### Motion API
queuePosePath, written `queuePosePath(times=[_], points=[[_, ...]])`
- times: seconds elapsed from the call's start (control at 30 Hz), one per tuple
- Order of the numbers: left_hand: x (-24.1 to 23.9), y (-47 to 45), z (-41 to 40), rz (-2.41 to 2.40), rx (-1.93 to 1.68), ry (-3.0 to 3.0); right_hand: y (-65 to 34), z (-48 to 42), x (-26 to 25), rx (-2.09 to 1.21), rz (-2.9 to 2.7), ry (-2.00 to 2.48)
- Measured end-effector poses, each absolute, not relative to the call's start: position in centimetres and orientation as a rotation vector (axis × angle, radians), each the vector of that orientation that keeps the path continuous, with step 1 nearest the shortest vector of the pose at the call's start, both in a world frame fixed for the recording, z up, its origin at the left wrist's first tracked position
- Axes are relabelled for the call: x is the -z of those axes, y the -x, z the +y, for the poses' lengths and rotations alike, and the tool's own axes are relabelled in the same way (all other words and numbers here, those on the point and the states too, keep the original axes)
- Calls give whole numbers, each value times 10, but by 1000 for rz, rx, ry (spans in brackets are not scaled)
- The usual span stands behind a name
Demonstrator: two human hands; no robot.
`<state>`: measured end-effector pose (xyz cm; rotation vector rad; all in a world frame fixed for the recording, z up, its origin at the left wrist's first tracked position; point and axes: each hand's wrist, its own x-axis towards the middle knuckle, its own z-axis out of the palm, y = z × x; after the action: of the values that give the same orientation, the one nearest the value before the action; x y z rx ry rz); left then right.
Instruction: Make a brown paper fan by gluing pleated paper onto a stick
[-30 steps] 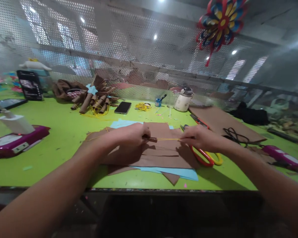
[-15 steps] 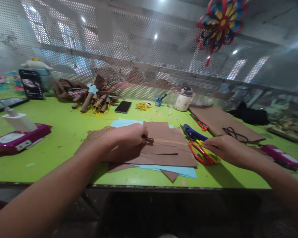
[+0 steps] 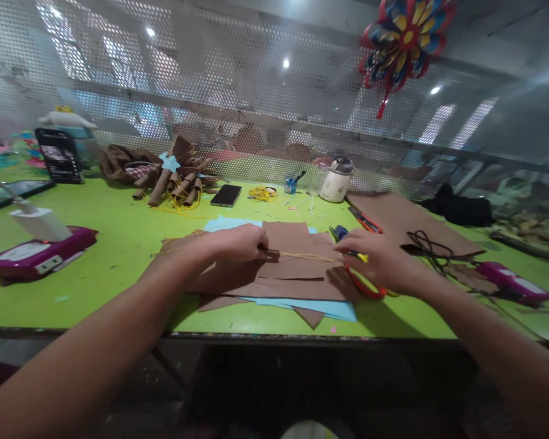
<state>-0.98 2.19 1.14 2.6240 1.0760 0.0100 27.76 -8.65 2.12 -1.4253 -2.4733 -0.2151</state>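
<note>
My left hand (image 3: 247,242) is closed in a pinch on the end of a small brown paper piece (image 3: 271,252), held over the brown paper sheets (image 3: 288,289). Yellow string (image 3: 308,256) runs rightward from that piece, slightly slack. My right hand (image 3: 375,256) hovers, fingers apart and curved, over the scissors (image 3: 363,285) with red and yellow handles and a blue-handled tool (image 3: 338,231). The string's far end lies near its fingertips; they do not look pinched on it. Light blue paper (image 3: 333,310) shows under the brown sheets.
Behind lie brown paper rolls (image 3: 162,186), a phone (image 3: 226,196), tangled yellow string (image 3: 262,194), a small blue jar (image 3: 290,185) and a white bottle (image 3: 335,183). A red cutter (image 3: 366,221) and brown sheet (image 3: 412,219) are at right. Purple power strips (image 3: 41,253) sit at both sides.
My right hand has moved left, from beside the scissors to over them, and its fingers have loosened. The string has gone from taut to slack. My left hand keeps its pinch.
</note>
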Motion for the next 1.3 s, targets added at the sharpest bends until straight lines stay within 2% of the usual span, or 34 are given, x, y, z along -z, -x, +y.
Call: queuePosePath(times=[0.1,0.2,0.53,0.97,1.3], points=[[-14,8,21,1087,28,-2618,-225,-91,-13,335,-2688,1205],[-16,5,20,1100,66,-2631,-196,-88,-1,478,-2814,1197],[-12,17,5,1013,-38,-2692,-190,-81,14,559,-2893,1269],[-8,27,-19,1013,-206,-2669,-198,-85,1,167,-2680,1355],[-2,23,-22,972,-227,-2804,-199,-80,1,52,-2674,1418]])
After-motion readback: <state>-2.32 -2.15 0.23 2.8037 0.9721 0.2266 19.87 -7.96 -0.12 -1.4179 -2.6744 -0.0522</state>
